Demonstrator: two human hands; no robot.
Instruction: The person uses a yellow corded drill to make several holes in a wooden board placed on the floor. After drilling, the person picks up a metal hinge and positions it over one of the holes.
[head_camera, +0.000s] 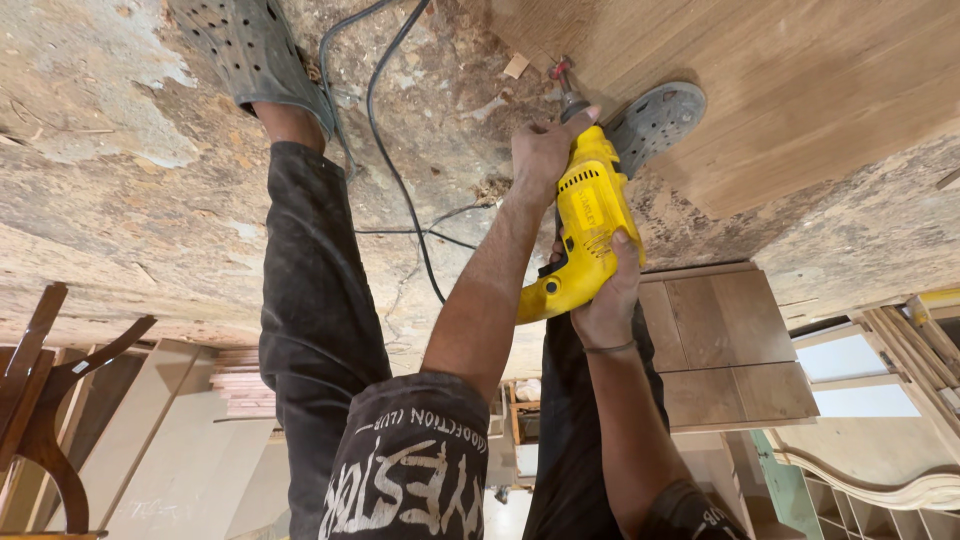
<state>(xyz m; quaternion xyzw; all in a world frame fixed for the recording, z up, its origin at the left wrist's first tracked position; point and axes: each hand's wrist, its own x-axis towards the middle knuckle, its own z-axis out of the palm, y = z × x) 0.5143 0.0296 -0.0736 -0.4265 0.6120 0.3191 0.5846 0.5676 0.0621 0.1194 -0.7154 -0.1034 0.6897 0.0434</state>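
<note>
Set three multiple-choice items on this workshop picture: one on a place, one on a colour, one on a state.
1. Where is the tip of the drill?
A. at the wooden board
B. on a chair
C. in a shelf

2. What colour is the drill?
A. red
B. yellow
C. green

3. How is the drill held?
A. by one hand
B. by both hands
C. by no hand

Answers:
1 A, the bit meets the board's edge.
2 B, its body is yellow.
3 B, the left hand and the right hand grip it.
</note>
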